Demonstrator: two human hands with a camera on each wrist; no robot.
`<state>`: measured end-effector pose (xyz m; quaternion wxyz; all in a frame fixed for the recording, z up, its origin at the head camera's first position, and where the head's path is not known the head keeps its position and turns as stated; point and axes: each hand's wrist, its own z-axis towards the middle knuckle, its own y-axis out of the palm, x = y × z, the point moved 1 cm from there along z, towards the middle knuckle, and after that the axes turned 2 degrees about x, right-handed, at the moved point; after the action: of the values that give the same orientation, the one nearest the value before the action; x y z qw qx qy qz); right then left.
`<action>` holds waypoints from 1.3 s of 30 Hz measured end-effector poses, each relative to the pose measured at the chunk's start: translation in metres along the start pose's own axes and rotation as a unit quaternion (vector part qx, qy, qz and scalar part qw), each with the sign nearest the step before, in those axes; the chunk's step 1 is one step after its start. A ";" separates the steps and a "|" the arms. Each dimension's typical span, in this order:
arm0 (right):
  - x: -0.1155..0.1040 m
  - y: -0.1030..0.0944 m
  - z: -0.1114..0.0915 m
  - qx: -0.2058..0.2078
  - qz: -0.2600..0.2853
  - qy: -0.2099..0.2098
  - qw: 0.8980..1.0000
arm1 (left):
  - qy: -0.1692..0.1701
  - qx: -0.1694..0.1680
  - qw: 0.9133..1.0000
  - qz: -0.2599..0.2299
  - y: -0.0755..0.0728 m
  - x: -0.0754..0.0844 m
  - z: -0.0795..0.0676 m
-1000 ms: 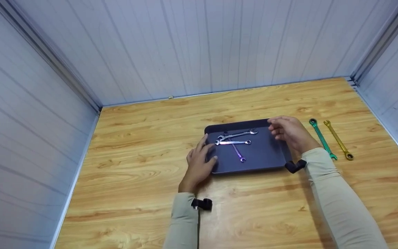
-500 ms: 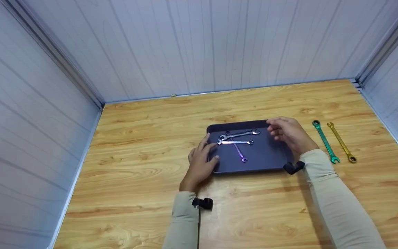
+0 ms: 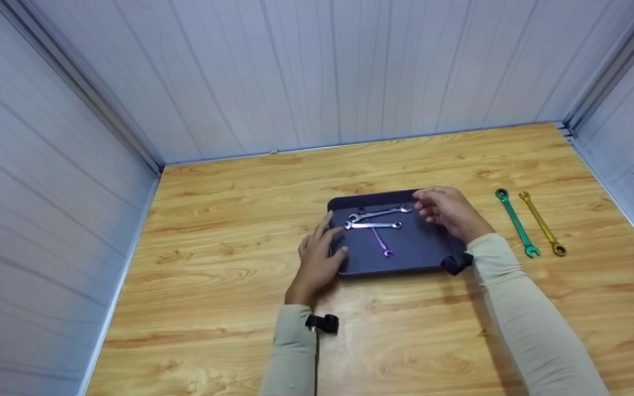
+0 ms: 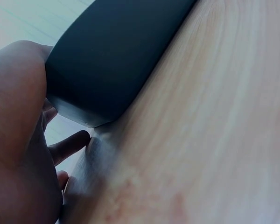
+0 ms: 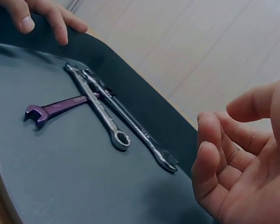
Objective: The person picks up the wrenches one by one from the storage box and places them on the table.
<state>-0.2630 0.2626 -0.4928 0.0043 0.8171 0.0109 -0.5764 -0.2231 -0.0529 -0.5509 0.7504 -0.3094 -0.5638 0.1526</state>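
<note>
A dark grey tray (image 3: pixel 416 250) lies on the table, holding a purple wrench (image 3: pixel 378 241) under two silver ones: a shorter combination wrench (image 3: pixel 375 226) and a longer wrench (image 3: pixel 383 212) behind it. My left hand (image 3: pixel 317 263) grips the tray's left rim, thumb and some fingers curled over the wall; other fingers stay outside it in the left wrist view. Above the tray's right side hovers my right hand (image 3: pixel 448 212), fingers loosely bent and holding nothing. Its fingertips are near the longer wrench's right end. The right wrist view shows the hand (image 5: pixel 242 154) apart from that wrench.
To the right of the tray, a green ratcheting wrench (image 3: pixel 517 223) and a yellow ratcheting wrench (image 3: pixel 542 224) lie side by side on the wooden table (image 3: pixel 229 231). Pale panel walls (image 3: pixel 306 77) stand behind and at both sides.
My right hand has shifted slightly left over the tray, closer to the longer silver wrench's end. The left hand stays on the rim, and the wrenches keep their places.
</note>
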 end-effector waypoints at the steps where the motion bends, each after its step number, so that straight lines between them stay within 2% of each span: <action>1: 0.001 0.001 0.001 -0.001 -0.001 0.003 1.000 | -0.002 -0.002 1.000 0.000 0.000 0.000 0.000; 16: 0.008 0.017 0.012 -0.004 -0.019 0.022 1.000 | -0.004 0.001 1.000 0.004 -0.002 0.001 0.000; 28: 0.012 0.028 0.020 0.022 -0.036 0.038 0.998 | 0.000 0.002 1.000 0.003 -0.001 0.000 0.001; 39: 0.018 0.031 0.024 0.010 -0.079 -0.004 0.997 | -0.005 0.000 1.000 0.001 -0.001 0.000 0.000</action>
<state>-0.2788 0.2317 -0.5181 -0.0494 0.8115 0.0696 -0.5780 -0.2235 -0.0537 -0.5500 0.7475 -0.3087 -0.5674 0.1551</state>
